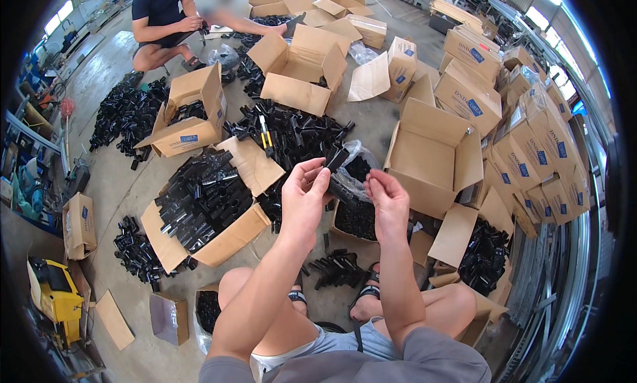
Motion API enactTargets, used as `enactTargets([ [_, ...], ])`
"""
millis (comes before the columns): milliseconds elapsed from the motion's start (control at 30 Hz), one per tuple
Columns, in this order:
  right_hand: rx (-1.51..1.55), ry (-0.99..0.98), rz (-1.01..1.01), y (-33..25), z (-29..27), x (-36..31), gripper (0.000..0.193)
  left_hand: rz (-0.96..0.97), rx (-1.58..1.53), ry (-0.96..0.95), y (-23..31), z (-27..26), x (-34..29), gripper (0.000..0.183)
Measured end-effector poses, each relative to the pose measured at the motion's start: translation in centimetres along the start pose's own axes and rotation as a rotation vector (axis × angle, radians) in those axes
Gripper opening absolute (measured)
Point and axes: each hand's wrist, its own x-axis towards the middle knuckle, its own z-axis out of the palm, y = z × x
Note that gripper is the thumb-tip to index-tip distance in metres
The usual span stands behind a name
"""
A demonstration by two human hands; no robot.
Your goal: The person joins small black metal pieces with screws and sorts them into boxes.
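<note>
My left hand (pixel 305 194) holds up a black tubular piece (pixel 337 160), its fingers closed round the lower end. Just to its right, my right hand (pixel 387 196) has thumb and fingertips pinched together; whatever is between them is too small to make out. Beneath both hands stands a box of small black parts (pixel 357 218), with a clear plastic bag (pixel 361 152) of dark pieces at its far side. Between my feet lies a small heap of black pieces (pixel 337 269).
An open carton packed with black tubes (pixel 206 204) sits at left, beside loose heaps. An open carton (pixel 424 154) stands at right, before stacked closed cartons (pixel 537 144). Far left, a co-worker (pixel 159 18) squats near more heaps. A yellow machine (pixel 56 300) stands lower left.
</note>
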Motion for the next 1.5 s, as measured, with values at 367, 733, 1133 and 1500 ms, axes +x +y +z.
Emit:
enactTargets([
  [367,-0.149,0.046,-0.192,-3.8,8.5,-4.3,0.029,0.133,0.102,0.052,0.3,0.6,-0.7,0.024],
  [733,-0.049,0.141,-0.215,-2.0,10.0,-4.8,0.019,0.343,0.215,0.051,-1.3,-0.1,-0.1,0.025],
  [1133,-0.238,0.188,-0.306,-1.3,9.9,-4.8,0.018,0.448,0.297,0.092,-1.2,0.3,-0.3,0.025],
  [1500,-0.303,0.208,-0.274,-1.1,9.2,-4.6,0.021,0.493,0.493,0.145,0.0,0.6,-1.7,0.028],
])
